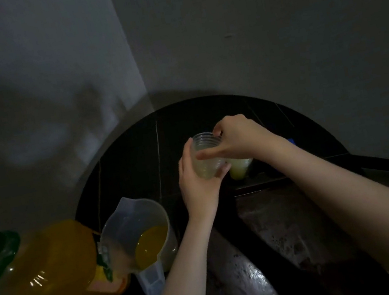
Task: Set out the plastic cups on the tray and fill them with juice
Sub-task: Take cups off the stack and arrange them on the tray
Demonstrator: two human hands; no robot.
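A stack of clear plastic cups (207, 155) is held above the dark counter. My left hand (199, 187) grips the stack from below and the left. My right hand (235, 138) pinches the rim of the top cup from the right. Just behind and right of the stack a clear cup with pale yellow juice (239, 168) stands on the dark tray (266, 183), partly hidden by my right wrist. A translucent jug (140, 236) with orange juice in its bottom stands at the left. Beside it stands a big orange juice bottle (54, 268) with a green cap.
The counter (133, 157) is dark tile, set in a corner between two grey walls. A small blue object (290, 141) shows behind my right forearm. The light is dim and the tray's edges are hard to make out.
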